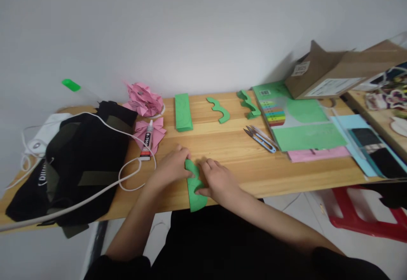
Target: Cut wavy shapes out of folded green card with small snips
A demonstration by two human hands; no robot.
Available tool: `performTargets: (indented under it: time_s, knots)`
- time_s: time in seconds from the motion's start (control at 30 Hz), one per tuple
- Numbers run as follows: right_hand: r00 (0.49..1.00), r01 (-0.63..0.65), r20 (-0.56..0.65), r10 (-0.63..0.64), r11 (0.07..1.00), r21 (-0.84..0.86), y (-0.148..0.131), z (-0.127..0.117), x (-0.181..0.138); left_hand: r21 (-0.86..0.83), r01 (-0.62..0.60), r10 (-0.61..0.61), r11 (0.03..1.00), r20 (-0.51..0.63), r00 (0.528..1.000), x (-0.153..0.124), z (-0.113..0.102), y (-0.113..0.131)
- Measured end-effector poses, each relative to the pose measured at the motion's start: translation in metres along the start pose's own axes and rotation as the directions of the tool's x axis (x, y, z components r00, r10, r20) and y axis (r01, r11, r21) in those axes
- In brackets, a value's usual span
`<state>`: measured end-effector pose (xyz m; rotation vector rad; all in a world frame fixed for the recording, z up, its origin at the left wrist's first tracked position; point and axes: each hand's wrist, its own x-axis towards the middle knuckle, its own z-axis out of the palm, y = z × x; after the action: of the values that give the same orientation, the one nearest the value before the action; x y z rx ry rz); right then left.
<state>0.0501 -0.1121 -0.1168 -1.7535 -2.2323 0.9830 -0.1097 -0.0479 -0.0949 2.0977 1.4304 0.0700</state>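
Observation:
A folded strip of green paper (195, 186), cut wavy along its right edge, lies at the front edge of the table. My left hand (173, 163) grips its upper left side, fingers closed. From the right, my right hand (219, 182) pinches the wavy edge between thumb and fingers. Farther back sit a folded green paper rectangle (183, 112) with faint curved lines, a wavy green cutout (219, 109) and another green cutout (248, 104) that stands partly unfolded. Blue-handled thread snips (260, 140) rest to the right, beside a slim clear pen-like item.
On the left are a black bag (92, 157), white cables, a glue tube (147, 140) and pink folded paper (143, 99). Green paper sheets (308, 135), a cardboard box (337, 70) and a phone (378, 152) occupy the right. A red stool (359, 220) stands below.

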Motion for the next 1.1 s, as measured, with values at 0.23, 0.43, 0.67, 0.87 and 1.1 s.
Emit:
performTargets:
  time_s: [0.23, 0.43, 0.67, 0.87, 1.1]
  knots:
    - [0.997, 0.048, -0.068, -0.044, 0.997, 0.059, 0.007, 0.005, -0.002, -0.245, -0.028, 0.031, 0.969, 0.009, 0.999, 0.002, -0.001, -0.008]
    - [0.983, 0.131, -0.156, -0.1, 0.969, 0.207, 0.024, -0.009, 0.001, -0.548, -0.045, 0.045, 0.836, -0.013, 0.999, 0.014, -0.001, -0.015]
    - [0.931, 0.158, -0.355, -0.081, 0.968, 0.194, 0.063, -0.057, 0.028, -0.359, -0.267, 0.177, 0.895, -0.263, 0.948, 0.039, -0.002, 0.001]
    - [0.931, 0.161, -0.347, -0.116, 0.982, 0.103, 0.079, -0.073, 0.049, -0.147, -0.378, 0.336, 0.914, -0.25, 0.908, 0.066, 0.017, 0.01]
    - [0.924, 0.207, -0.357, -0.138, 0.965, 0.161, 0.09, -0.066, 0.052, -0.104, -0.443, 0.4, 0.89, -0.285, 0.871, 0.081, 0.045, 0.0]
